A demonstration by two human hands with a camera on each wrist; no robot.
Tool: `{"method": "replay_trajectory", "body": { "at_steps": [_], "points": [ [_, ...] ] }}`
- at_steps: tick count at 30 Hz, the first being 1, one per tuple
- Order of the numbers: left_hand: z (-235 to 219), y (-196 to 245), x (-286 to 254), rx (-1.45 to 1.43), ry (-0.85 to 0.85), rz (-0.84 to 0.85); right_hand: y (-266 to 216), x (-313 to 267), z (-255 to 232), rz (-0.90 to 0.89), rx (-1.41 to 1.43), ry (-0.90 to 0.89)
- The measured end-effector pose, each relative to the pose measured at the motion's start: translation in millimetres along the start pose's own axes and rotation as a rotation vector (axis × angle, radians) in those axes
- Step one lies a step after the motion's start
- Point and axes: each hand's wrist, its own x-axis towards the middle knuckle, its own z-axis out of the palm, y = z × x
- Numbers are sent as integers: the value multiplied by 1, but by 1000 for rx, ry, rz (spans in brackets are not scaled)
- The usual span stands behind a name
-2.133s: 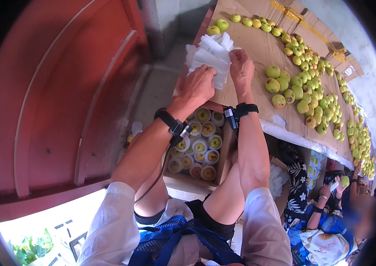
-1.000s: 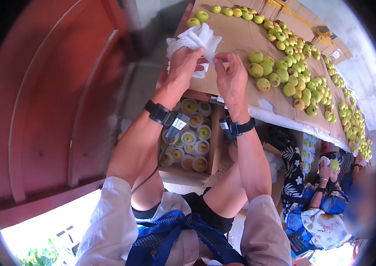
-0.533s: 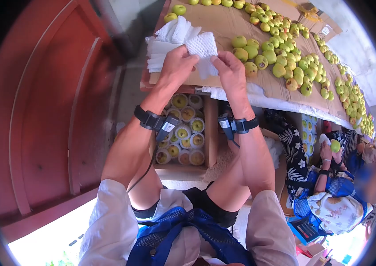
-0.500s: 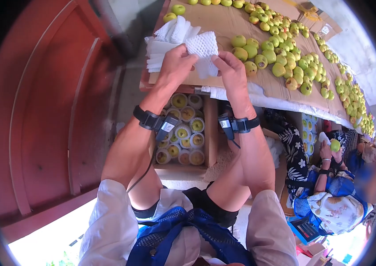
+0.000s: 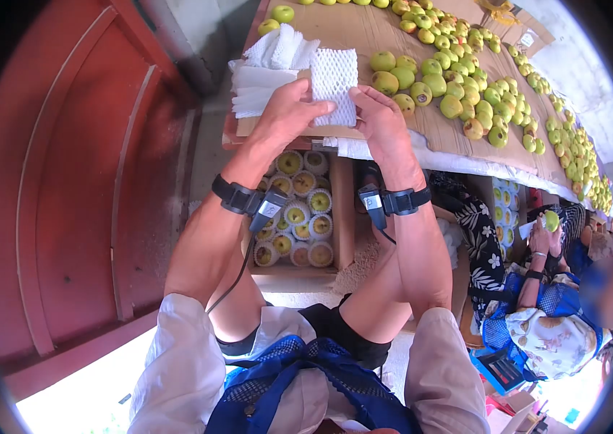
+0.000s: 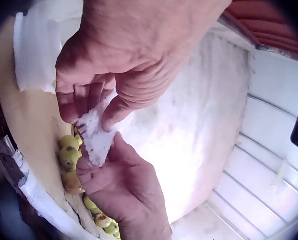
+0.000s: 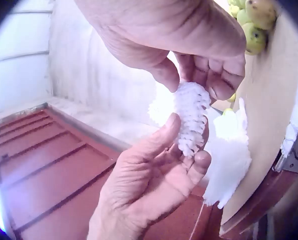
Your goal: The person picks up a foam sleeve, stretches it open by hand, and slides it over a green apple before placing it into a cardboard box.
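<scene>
A white foam net sleeve (image 5: pixel 334 83) is stretched between both hands above the table's near edge. My left hand (image 5: pixel 292 112) pinches its left side between thumb and fingers, and my right hand (image 5: pixel 382 123) pinches the right side. In the left wrist view the sleeve (image 6: pixel 97 131) shows edge-on, between the left hand (image 6: pixel 134 55) above and the right hand (image 6: pixel 126 190) below. The right wrist view shows the sleeve (image 7: pixel 191 118) slightly parted, with ridged mesh. A pile of more white sleeves (image 5: pixel 254 90) lies on the table just left of the hands.
Many green apples (image 5: pixel 458 87) lie on the cardboard-covered table (image 5: pixel 353 29). Below its edge, a cardboard box (image 5: pixel 344 217) holds apples in white nets. A red door (image 5: pixel 67 181) stands at left. Another person (image 5: pixel 548 325) at right holds an apple.
The hands have drawn one sleeve away from the bundle, which now lies on the table. The sleeve has been turned flatter and spread between the fingers. The head view has shifted.
</scene>
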Motion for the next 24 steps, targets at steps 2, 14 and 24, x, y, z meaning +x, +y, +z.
{"method": "replay_trajectory", "body": {
  "at_steps": [2,14,24],
  "points": [
    [-4,-1,1,-50,-26,-35,-1,0,-4,41,74,-45],
    [-21,-10,4,-155,-128,-121,-7,-4,-16,15,-133,-104],
    [-15,-6,5,-193,-66,-95,-15,-10,-13,-50,-443,-74]
  ]
}}
